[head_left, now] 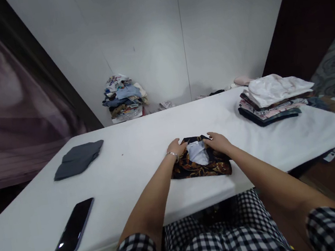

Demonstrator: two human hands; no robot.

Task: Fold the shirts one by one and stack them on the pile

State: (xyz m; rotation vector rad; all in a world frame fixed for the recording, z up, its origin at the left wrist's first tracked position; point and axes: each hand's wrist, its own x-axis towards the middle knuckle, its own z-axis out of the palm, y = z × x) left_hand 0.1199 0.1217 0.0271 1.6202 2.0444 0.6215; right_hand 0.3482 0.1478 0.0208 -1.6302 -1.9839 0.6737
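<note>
A folded black garment with a brown-gold print and a white inner panel (pixel 201 164) lies on the white table (pixel 146 153) just in front of me. My left hand (pixel 176 147), with a bracelet at the wrist, rests on its far left corner. My right hand (pixel 218 140) rests on its far right corner. Both hands lie fingers-down on the cloth near the collar. The fingertips curl over the fabric's edge, so whether they pinch it or only press it is unclear.
A dark grey folded cloth (pixel 78 159) lies at the table's left. A black phone (pixel 72 229) sits near the front left edge. A stack of folded clothes (pixel 272 99) stands at the right. A heap of clothes (pixel 125 98) lies on the floor by the wall.
</note>
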